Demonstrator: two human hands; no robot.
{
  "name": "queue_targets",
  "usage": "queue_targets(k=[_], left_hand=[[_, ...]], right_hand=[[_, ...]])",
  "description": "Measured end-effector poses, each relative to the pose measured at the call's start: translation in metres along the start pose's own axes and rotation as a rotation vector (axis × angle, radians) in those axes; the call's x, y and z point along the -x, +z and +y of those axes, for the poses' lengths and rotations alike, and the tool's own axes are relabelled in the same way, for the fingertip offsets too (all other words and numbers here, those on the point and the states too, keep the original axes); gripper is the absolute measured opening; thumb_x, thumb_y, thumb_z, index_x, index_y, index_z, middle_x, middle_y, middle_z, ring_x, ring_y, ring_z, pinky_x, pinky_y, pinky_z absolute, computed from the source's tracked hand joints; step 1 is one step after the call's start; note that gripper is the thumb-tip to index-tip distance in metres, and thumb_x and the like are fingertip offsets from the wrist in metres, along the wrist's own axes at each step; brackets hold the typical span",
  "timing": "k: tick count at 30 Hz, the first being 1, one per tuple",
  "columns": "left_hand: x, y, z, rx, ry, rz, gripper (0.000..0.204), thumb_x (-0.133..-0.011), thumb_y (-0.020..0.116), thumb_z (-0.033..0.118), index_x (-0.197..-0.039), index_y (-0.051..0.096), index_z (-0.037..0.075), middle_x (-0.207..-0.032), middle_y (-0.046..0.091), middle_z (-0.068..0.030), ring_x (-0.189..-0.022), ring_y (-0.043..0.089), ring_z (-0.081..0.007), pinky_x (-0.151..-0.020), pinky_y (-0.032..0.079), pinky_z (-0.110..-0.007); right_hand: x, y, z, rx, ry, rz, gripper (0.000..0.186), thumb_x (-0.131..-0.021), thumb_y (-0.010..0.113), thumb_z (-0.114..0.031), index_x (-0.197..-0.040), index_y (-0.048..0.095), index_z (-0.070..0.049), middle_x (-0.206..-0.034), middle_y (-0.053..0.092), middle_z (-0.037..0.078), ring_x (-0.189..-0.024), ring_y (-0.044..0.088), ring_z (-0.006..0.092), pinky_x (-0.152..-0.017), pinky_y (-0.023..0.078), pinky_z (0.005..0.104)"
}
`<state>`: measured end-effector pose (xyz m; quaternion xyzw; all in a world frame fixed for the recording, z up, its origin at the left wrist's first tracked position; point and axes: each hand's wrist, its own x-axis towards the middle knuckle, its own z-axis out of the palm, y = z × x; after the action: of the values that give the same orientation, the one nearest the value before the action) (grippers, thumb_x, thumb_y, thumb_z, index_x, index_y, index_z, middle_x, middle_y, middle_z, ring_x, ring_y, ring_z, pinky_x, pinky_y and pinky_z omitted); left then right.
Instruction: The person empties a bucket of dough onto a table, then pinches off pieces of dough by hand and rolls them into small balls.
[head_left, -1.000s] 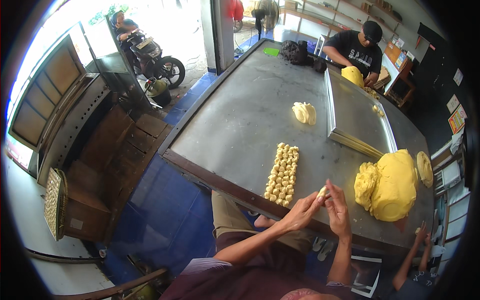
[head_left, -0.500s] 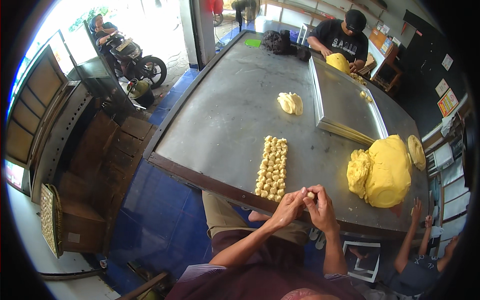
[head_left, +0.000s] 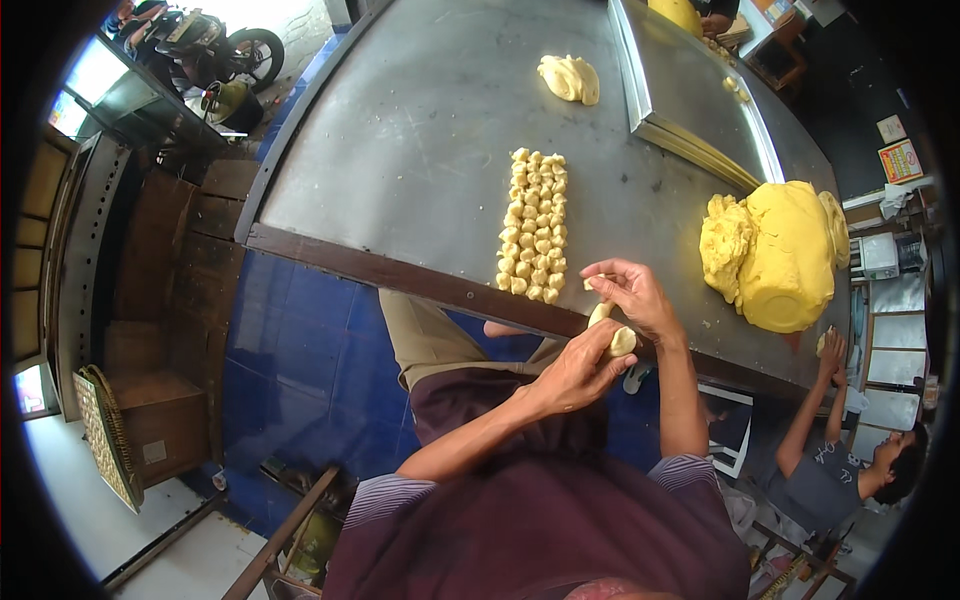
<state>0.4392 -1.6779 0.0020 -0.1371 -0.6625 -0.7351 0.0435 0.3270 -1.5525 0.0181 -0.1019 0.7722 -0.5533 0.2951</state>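
Observation:
My left hand (head_left: 580, 372) is closed around a lump of pale dough (head_left: 622, 342), which bulges out on both sides of the fist. Just above it, my right hand (head_left: 645, 303) pinches a small dough piece (head_left: 592, 284) between thumb and fingertips. Both hands are over the table's near edge. Close by on the left lie tight rows of small pale dough balls (head_left: 532, 225) on the metal tabletop (head_left: 400, 150). A loose pale dough lump (head_left: 569, 79) sits farther back. To the right rests a big mound of yellow dough (head_left: 785, 255).
A stack of metal trays (head_left: 690, 90) stands at the back right, a few small dough pieces on top. At the right, another person (head_left: 835, 465) holds their hands at the table edge. A woven tray (head_left: 105, 440) leans by a cardboard box (head_left: 170, 430) at left.
My hands were together on a small dough ball; now they are slightly apart, a larger dough lump showing in my left fist. The view has tilted down, so the tabletop appears higher.

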Motion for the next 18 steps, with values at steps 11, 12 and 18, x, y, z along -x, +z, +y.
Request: queue_targets(k=[11, 12, 18], left_hand=[[0.011, 0.014, 0.006, 0.244, 0.050, 0.080, 0.047, -0.104, 0.031, 0.038, -0.093, 0.059, 0.002, -0.070, 0.054, -0.0055, -0.057, 0.049, -0.0168, -0.057, 0.040, -0.031], [0.010, 0.012, 0.008, 0.316, 0.003, 0.161, 0.047, -0.104, 0.029, 0.037, -0.095, 0.059, 0.002, -0.070, 0.054, -0.0043, -0.057, 0.048, -0.0144, -0.056, 0.040, -0.029], [-0.022, 0.000, 0.012, 0.320, -0.192, 0.394, 0.025, -0.104, 0.039, 0.022, -0.104, 0.052, 0.000, -0.069, 0.046, -0.0034, -0.059, 0.042, -0.0096, -0.052, 0.037, -0.028]], right_hand=[[-0.001, 0.031, -0.009, 0.466, -0.258, 0.111, 0.013, -0.087, 0.070, -0.011, -0.096, 0.072, -0.002, -0.082, 0.062, 0.003, -0.069, 0.053, 0.0089, -0.061, 0.044, 0.0257], [0.002, 0.026, -0.012, 0.411, -0.275, 0.163, 0.016, -0.088, 0.068, -0.013, -0.100, 0.072, -0.003, -0.083, 0.062, 0.005, -0.071, 0.055, 0.0101, -0.063, 0.046, 0.0260], [0.043, 0.012, -0.034, 0.337, -0.450, 0.213, 0.029, -0.095, 0.061, -0.017, -0.120, 0.064, -0.004, -0.083, 0.058, 0.006, -0.072, 0.055, 0.0136, -0.064, 0.046, 0.0259]])
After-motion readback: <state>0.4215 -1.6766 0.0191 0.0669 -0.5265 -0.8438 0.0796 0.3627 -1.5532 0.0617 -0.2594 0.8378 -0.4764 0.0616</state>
